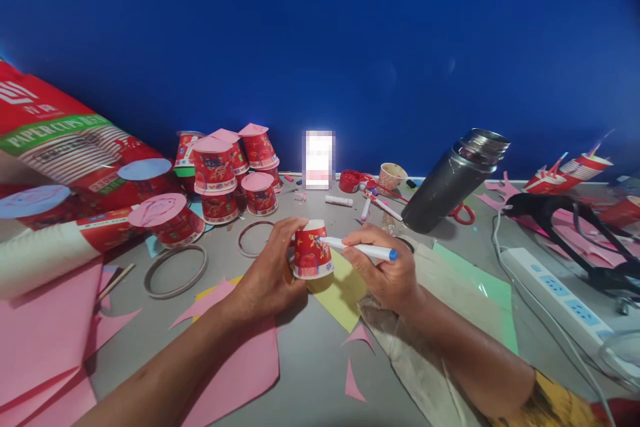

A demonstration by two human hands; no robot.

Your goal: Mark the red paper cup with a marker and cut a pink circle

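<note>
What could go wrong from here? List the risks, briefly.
The white marker in the right hand might dent the red cup that the left hand holds, if pressed hard.
The dark flask looks uncapped; if knocked, any liquid in it could reach the power strip.
The stacked cups could topple if bumped.

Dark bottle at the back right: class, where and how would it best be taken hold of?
Probably around the middle of the dark bottle, from the near side, fingers wrapped round it, by the right hand once free of its white pen. The body is a broad cylinder facing that way, while the metal mouth shows no lid.
</note>
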